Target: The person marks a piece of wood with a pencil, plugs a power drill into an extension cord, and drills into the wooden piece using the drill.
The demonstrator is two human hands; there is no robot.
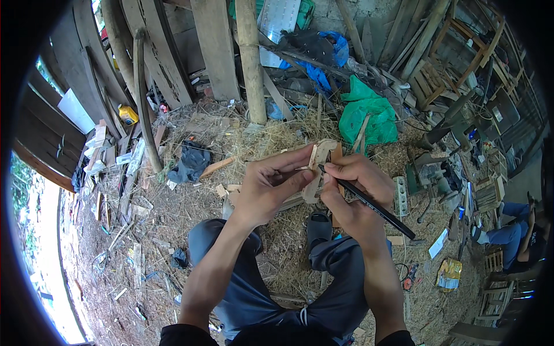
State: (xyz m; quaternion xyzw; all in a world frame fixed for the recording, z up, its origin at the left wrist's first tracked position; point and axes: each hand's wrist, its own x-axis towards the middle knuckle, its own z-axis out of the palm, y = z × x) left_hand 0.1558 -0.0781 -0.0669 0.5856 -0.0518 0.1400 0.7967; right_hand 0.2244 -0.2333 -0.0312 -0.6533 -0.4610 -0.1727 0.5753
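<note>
My left hand (271,185) is closed on a small, pale, curved wooden piece (312,187), pinching it between thumb and fingers in front of my knees. My right hand (360,199) grips a long black pen (378,211) slantwise, its back end pointing down to the right. The pen's front end meets the wooden piece near my left fingertips; whether the tip touches the wood I cannot tell. Fingers of both hands hide parts of the piece, and my right fingertips rest close against its right side.
Wood scraps and straw litter the ground. A green plastic bag (369,115) and a wooden post (250,63) stand ahead; a dark plastic bag (193,161) lies left. At right are a power strip (400,196), machinery (433,176) and a seated person (511,233).
</note>
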